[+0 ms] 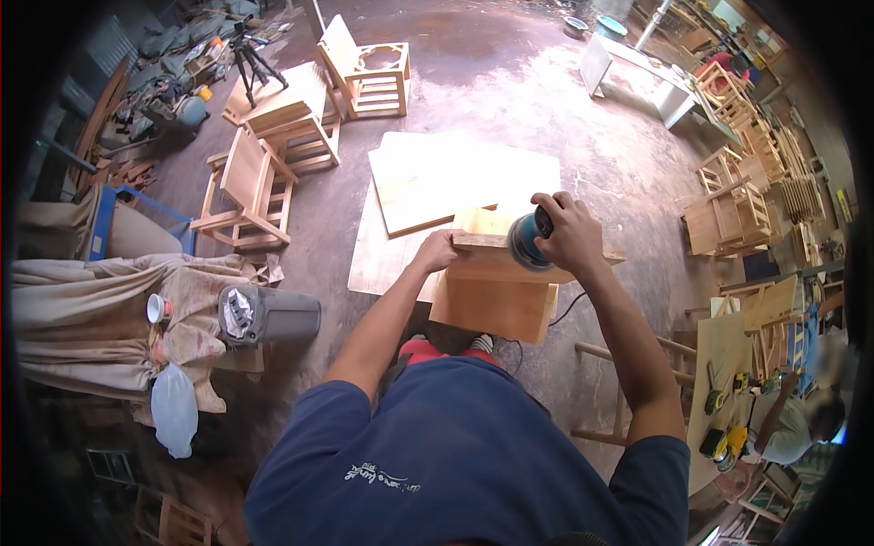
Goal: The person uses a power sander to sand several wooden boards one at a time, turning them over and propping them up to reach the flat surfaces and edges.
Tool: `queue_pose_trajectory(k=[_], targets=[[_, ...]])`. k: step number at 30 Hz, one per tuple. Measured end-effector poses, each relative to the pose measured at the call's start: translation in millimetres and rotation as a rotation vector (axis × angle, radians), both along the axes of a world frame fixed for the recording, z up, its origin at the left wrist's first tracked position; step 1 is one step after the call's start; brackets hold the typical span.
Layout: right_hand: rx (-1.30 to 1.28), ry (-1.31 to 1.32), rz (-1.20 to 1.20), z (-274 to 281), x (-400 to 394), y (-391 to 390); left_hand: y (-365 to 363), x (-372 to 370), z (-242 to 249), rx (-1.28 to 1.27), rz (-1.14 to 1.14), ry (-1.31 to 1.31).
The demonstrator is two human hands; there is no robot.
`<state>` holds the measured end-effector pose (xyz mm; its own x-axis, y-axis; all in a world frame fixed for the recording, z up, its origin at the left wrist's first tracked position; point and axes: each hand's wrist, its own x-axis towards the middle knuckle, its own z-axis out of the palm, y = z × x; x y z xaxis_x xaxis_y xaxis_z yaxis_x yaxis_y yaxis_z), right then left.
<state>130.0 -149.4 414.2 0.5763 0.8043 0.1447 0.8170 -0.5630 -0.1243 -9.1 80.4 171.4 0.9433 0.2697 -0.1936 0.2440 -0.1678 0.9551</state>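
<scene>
Our right hand (574,235) grips the round teal sander (524,243), our left hand (440,251) the pale wooden board (482,242). Let's press evenly.

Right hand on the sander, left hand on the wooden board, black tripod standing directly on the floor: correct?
Not the tripod: the head view shows it on stacked wooden pieces. The right hand is on the sander, the left hand on the wooden board.
</scene>
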Motion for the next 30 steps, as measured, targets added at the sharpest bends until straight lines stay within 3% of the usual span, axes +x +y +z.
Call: queue_pose_trajectory(k=[8, 14, 20, 24, 27, 30], targets=[[0.077, -0.029, 0.155, -7, -22, 63, 10, 11, -30, -0.015, -0.023, 0.009], [0.033, 0.016, 0.15, -9, -32, 102, 2, -6, 13, 0.082, 0.047, 0.131], [0.045, 0.014, 0.166, -11, -37, 118, 7, 1, -4, 0.199, 0.014, 0.236], [0.045, 0.02, 0.181, -11, -41, 129, 8, 0, -2, 0.299, 0.009, 0.167], [0.13, 0.006, 0.212, -18, -41, 132, 10, 4, -32, 0.429, -0.05, -0.01], [0.107, 0.022, 0.188, -16, -45, 135, 10, 0, -30, 0.28, -0.01, -0.076]])
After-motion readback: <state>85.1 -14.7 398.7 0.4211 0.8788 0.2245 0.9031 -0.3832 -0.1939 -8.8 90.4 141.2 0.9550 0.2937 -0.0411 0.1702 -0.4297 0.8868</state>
